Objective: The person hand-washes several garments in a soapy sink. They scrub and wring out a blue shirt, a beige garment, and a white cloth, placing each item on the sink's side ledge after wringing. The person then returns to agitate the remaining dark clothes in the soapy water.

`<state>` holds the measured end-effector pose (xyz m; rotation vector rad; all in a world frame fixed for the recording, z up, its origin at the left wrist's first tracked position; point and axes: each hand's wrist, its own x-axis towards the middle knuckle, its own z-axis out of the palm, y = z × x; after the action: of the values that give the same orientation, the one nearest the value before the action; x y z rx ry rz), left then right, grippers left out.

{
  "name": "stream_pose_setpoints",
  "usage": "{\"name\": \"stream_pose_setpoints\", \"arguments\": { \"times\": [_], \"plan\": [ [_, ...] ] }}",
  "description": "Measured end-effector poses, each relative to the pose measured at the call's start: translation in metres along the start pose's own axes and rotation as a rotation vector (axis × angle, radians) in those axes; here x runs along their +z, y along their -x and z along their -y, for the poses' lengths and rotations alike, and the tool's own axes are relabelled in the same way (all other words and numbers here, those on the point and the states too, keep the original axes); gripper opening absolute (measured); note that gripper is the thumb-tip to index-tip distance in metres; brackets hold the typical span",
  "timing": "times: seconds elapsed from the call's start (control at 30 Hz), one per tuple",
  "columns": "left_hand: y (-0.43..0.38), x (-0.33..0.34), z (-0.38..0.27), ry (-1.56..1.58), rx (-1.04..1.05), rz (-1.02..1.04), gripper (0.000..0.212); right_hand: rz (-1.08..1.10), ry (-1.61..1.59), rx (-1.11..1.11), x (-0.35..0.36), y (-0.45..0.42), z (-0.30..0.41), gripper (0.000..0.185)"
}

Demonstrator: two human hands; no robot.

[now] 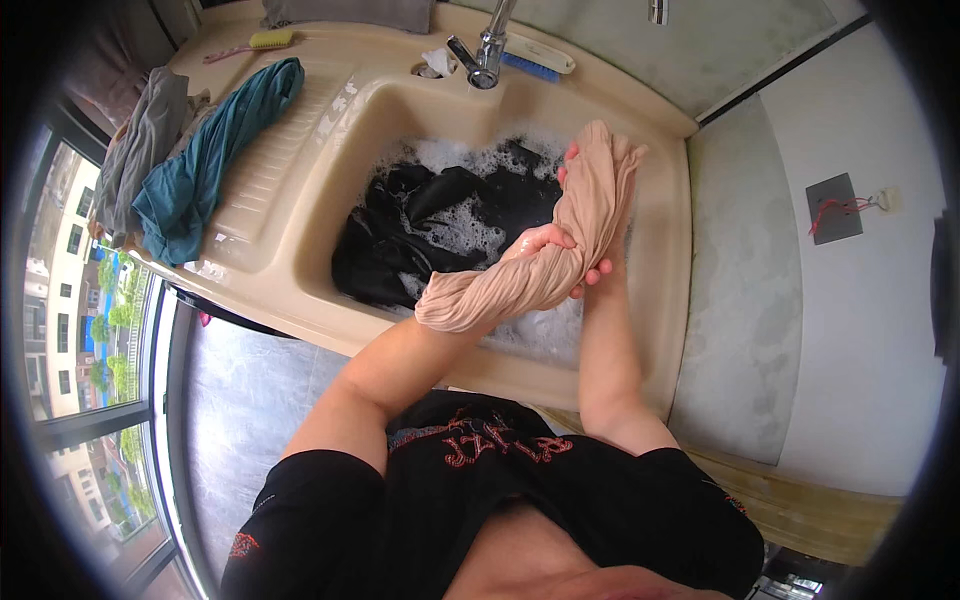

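Observation:
A twisted pink-beige cloth [510, 289] is held above the sink basin [319, 225]. My left hand [540, 244] grips it near its middle, fingers curled over the folds. My right hand [592, 276] is wrapped around it from behind; most of that hand is hidden, with fingertips showing at the cloth's edges. Under the hands, dark wet fabric [442, 199] lies in foamy water [461, 229]. The near end of the cloth rests over or just above my left forearm; which of these cannot be told.
Teal cloth [217, 157] and grey cloth [142, 157] lie twisted on the ribbed drainboard [262, 176] at left. Behind the basin stand a chrome faucet [487, 56] and a blue-bristled brush [532, 66]. A yellow brush [270, 40] lies at the back left. A wall borders the right side.

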<state>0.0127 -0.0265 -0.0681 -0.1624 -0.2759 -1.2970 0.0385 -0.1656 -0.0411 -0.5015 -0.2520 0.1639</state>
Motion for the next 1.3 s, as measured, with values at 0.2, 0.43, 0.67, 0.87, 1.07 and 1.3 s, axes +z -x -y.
{"name": "stream_pose_setpoints", "arguments": {
  "times": [0.2, 0.43, 0.67, 0.87, 1.07, 1.3],
  "plan": [
    [0.0, -0.023, -0.005, -0.524, -0.031, -0.502, 0.021, -0.362, 0.881, -0.046, -0.088, -0.017, -0.003, 0.022],
    [0.005, -0.023, -0.019, 0.423, -0.15, -0.309, 0.02, -0.771, 1.502, -0.157, -0.125, -0.028, -0.015, 0.021],
    [-0.012, -0.004, -0.011, -0.084, 0.542, -0.578, 0.022, -0.328, 1.207, 0.082, -0.064, -0.012, -0.022, 0.048],
    [0.001, 0.006, -0.009, -0.153, 0.139, -0.563, 0.042, -0.14, 0.338, 0.405, -0.007, 0.0, 0.01, 0.08],
    [0.0, 0.03, 0.003, -0.129, 0.117, -0.584, 0.035, -0.12, 0.589, 0.362, 0.023, -0.022, 0.014, 0.029],
    [-0.001, -0.027, -0.008, -0.774, 0.264, -0.848, 0.009, -0.304, 1.799, 0.195, -0.039, -0.026, -0.031, 0.02]
  ]
}}
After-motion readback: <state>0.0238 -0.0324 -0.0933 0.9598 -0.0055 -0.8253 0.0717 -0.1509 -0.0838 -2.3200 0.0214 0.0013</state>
